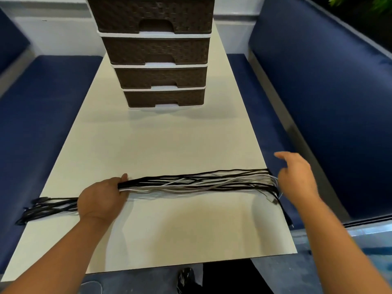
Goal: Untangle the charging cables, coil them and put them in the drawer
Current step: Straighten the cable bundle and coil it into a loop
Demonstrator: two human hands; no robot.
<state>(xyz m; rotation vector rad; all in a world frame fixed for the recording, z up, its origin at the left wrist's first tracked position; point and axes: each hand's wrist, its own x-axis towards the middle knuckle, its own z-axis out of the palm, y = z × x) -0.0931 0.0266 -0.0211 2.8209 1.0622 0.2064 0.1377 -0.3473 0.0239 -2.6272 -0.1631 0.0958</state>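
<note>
A long bundle of black and white charging cables (197,182) lies stretched across the near part of the cream table (169,141). My left hand (101,200) grips the bundle near its left part, fingers curled round it. The cable ends fan out to the left of that hand (46,207), and the other ends hang over the table's right edge. My right hand (297,177) hovers over that right edge, fingers relaxed, holding nothing. A brown woven drawer unit (163,77) with several shut drawers stands at the far end of the table.
Blue padded benches run along the left (46,115) and the right (318,98) of the table. A dark shoe (187,280) shows on the floor below the near table edge.
</note>
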